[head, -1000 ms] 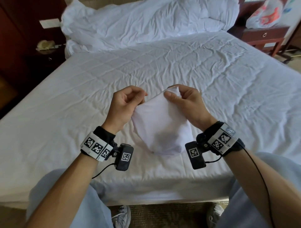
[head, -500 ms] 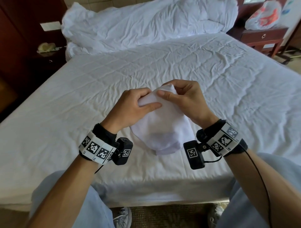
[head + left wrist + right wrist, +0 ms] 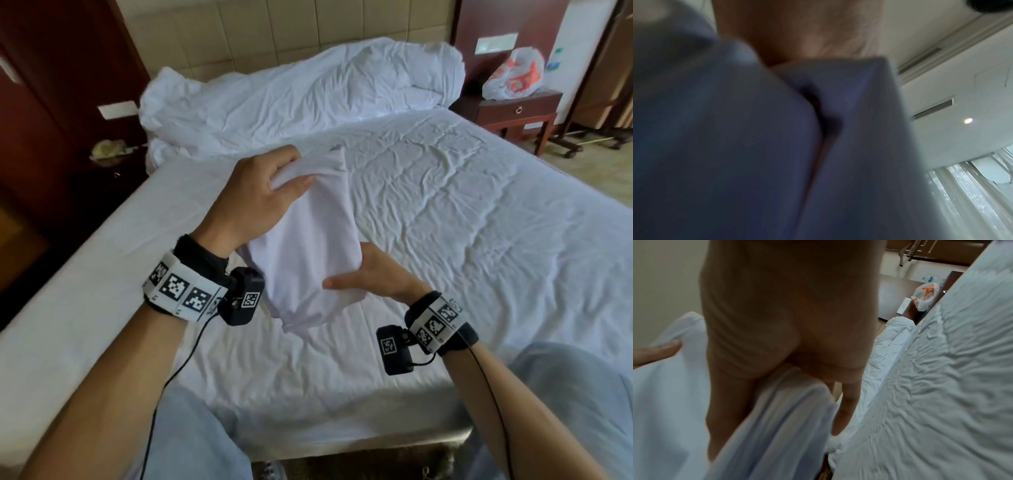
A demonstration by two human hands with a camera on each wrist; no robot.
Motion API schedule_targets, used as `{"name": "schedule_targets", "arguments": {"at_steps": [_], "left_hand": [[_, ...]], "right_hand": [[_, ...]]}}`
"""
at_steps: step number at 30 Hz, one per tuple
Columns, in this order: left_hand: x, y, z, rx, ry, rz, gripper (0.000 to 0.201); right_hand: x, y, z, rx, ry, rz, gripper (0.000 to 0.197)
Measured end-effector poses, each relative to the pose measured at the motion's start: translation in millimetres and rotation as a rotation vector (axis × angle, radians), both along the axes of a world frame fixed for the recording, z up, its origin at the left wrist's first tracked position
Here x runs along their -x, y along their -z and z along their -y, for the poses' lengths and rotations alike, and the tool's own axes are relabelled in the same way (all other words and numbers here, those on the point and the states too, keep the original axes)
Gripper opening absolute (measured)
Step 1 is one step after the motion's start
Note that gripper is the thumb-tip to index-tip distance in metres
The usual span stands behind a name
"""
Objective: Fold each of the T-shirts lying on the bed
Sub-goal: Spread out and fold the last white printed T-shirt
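A white T-shirt, folded into a long narrow strip, hangs in the air above the white bed. My left hand pinches its far upper end, thumb on the front and fingers over the top edge. My right hand grips the near right edge, thumb across the front and fingers behind. The lower end droops towards the sheet. Blurred cloth of the T-shirt fills the left wrist view. The right wrist view has the T-shirt beside my palm. I see no other T-shirt on the bed.
A crumpled white duvet is piled along the headboard. A wooden nightstand at the right carries a plastic bag. A dark nightstand stands at the left. My knees in light blue trousers are against the bed's near edge.
The shirt was a bunched bundle held between both hands. My left hand has carried its top end up and away, my right hand has dropped to the lower edge, and the shirt hangs stretched lengthwise.
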State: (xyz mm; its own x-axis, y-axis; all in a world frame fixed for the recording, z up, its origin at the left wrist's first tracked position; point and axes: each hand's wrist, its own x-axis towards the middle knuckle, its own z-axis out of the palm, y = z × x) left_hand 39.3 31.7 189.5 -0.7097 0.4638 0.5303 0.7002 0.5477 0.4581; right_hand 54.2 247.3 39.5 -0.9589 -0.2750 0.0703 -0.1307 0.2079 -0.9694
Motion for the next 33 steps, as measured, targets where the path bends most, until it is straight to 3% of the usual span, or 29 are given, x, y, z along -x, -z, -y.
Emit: {"name": "schedule_targets", "arguments": {"at_steps": [6,9,12,19,24,28,31,33], "left_hand": [[-4,-90,42,-0.086,-0.091,-0.095,0.025],[-6,-126,74,-0.211,-0.188,-0.112,0.021],[-1,-150,110,-0.379,-0.286,-0.129,0.027],[47,-150,189,-0.736,-0.418,0.0,0.015],[98,-159,250,-0.864,-0.5,0.022,0.01],[128,-206,308,-0.901,-0.564,0.026,0.013],[134,-253,352,-0.95,-0.626,0.038,0.012],[132,-290,381,-1.002,-0.661,0.066,0.019]], "right_hand": [[3,-53,32,0.309,-0.013,0.034,0.049],[17,-86,60,0.622,0.018,0.102,0.06],[24,-127,90,0.769,0.024,0.073,0.052],[67,-207,140,0.581,0.166,-0.233,0.016],[139,-264,192,0.482,0.186,-0.374,0.02],[196,-337,251,0.428,0.167,-0.444,0.017],[213,-420,301,0.347,0.094,-0.511,0.007],[217,-482,338,0.29,0.058,-0.567,0.011]]}}
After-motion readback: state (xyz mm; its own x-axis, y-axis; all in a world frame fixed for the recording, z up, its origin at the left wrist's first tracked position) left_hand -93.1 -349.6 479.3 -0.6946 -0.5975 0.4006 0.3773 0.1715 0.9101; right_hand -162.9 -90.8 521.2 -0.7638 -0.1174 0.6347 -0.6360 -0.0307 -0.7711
